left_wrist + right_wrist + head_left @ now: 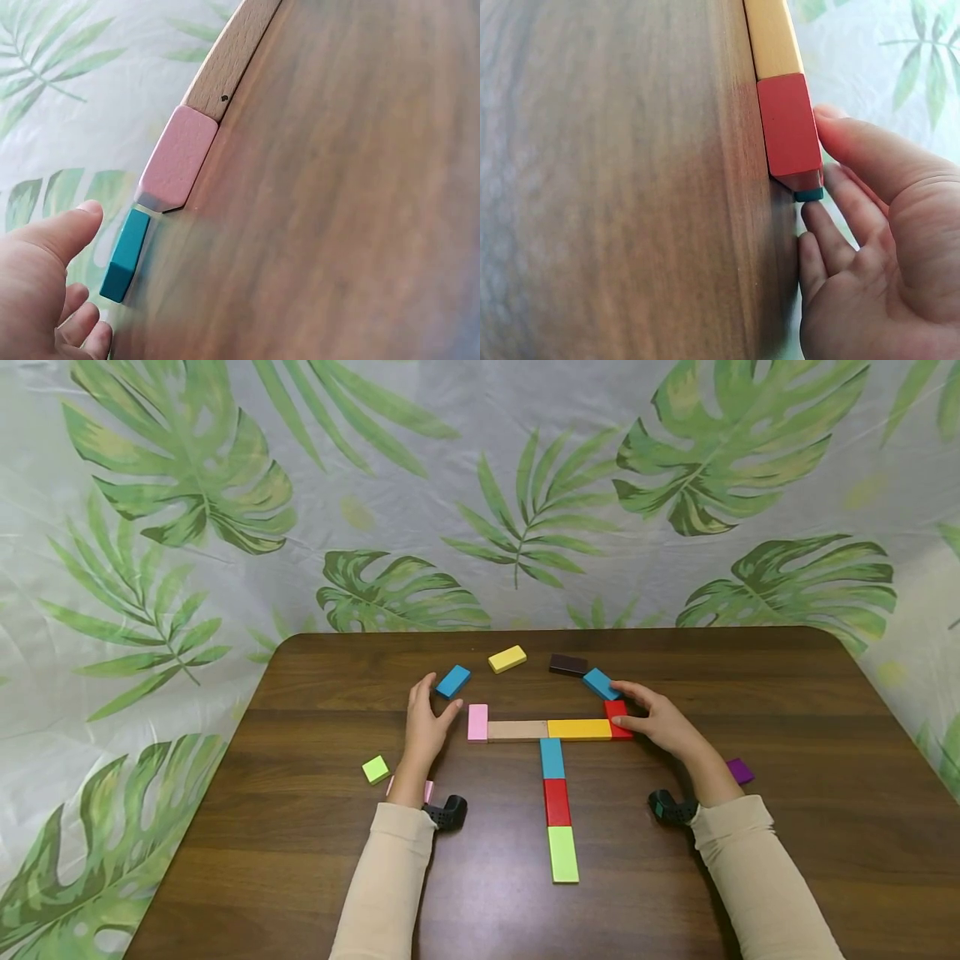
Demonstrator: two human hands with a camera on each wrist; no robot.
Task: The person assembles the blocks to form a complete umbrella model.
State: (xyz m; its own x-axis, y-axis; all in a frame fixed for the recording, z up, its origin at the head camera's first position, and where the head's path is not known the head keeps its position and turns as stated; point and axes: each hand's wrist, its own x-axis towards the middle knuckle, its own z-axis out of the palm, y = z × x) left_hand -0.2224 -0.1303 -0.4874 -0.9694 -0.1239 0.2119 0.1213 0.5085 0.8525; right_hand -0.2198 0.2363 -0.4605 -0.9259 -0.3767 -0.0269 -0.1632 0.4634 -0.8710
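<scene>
In the head view my left hand [426,727] is beside a blue block [453,682], fingers spread and nothing held. The left wrist view has its thumb apart from that blue block [125,256]. My right hand [663,722] reaches over the red block [615,708] at the row's right end; its index fingertip lies at another blue block [600,683]. From the right wrist, the thumb lies close by the red block [789,126], and contact is unclear. The row joins a pink block [477,722], a bare-wood block [517,730], a yellow block [579,729] and that red one.
Below the row runs a column of blue [552,758], red [557,802] and lime [563,854] blocks. A pale yellow block [507,659] and a dark block [568,664] lie behind. Lime [376,769] and purple [740,771] blocks lie outside; another pink block [428,791] is partly hidden.
</scene>
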